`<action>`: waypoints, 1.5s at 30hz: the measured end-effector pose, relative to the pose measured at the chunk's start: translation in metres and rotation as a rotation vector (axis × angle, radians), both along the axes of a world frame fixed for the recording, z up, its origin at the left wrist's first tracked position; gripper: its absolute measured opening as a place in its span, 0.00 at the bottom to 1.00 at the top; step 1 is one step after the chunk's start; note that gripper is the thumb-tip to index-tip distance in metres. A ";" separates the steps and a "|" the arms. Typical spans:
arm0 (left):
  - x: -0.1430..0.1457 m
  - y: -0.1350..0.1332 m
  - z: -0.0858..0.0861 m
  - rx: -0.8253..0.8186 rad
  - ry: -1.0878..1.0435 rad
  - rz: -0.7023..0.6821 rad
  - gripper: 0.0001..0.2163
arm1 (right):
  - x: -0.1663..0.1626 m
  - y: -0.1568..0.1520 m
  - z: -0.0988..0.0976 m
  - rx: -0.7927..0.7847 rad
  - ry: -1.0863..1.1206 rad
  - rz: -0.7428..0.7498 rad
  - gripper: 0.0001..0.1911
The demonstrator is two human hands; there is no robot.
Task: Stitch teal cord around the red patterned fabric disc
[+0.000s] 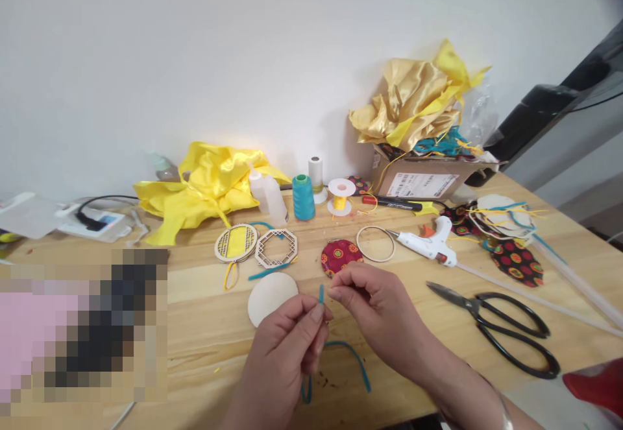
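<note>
Partly behind left hand (292,338): blue cord (321,293)

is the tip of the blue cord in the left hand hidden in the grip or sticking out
Sticking out: a short end of the blue cord shows above the left hand.

Gold satin (406,102) atop a cardboard box (384,174), yellow cloth (209,180) beside pale bottles (273,200) near the wall (233,47).
</note>
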State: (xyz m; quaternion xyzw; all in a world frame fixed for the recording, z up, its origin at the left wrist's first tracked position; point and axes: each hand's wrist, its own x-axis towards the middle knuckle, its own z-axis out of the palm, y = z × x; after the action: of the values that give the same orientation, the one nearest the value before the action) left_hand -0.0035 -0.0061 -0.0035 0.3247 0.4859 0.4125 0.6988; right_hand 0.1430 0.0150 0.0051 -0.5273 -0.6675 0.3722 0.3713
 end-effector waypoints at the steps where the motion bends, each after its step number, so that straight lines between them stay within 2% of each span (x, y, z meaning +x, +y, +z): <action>1: 0.000 0.000 0.000 0.004 -0.006 0.003 0.10 | 0.000 0.000 0.000 0.000 -0.001 -0.002 0.10; 9: -0.001 -0.001 -0.003 0.030 -0.026 0.029 0.08 | -0.004 0.000 -0.003 -0.037 0.032 -0.015 0.09; 12: -0.001 -0.001 -0.004 0.039 -0.002 0.032 0.08 | -0.003 0.003 -0.005 -0.066 0.148 -0.094 0.09; 16: -0.002 -0.001 -0.006 0.054 0.005 0.062 0.07 | 0.002 0.005 -0.010 -0.247 0.309 -0.176 0.13; 20: -0.002 0.000 -0.007 0.074 0.008 0.026 0.07 | 0.002 0.000 -0.016 -0.493 0.512 -0.087 0.15; 23: -0.003 -0.001 -0.008 0.102 0.030 -0.020 0.07 | 0.001 -0.002 -0.017 -0.580 0.662 -0.012 0.14; 31: -0.004 -0.003 -0.006 0.155 0.157 -0.063 0.12 | 0.000 -0.002 -0.013 -0.687 0.814 0.031 0.13; 37: -0.001 -0.004 0.001 0.168 0.207 -0.070 0.13 | -0.002 -0.005 -0.010 -0.686 0.814 0.051 0.08; 45: 0.000 -0.004 -0.002 0.145 0.176 -0.066 0.12 | -0.002 -0.004 -0.009 -0.676 0.828 0.015 0.08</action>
State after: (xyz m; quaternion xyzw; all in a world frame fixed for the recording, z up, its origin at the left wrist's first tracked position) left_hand -0.0033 -0.0105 -0.0059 0.4251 0.5032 0.3931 0.6415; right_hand 0.1406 0.0110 -0.0037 -0.4219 -0.3118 0.7459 0.4103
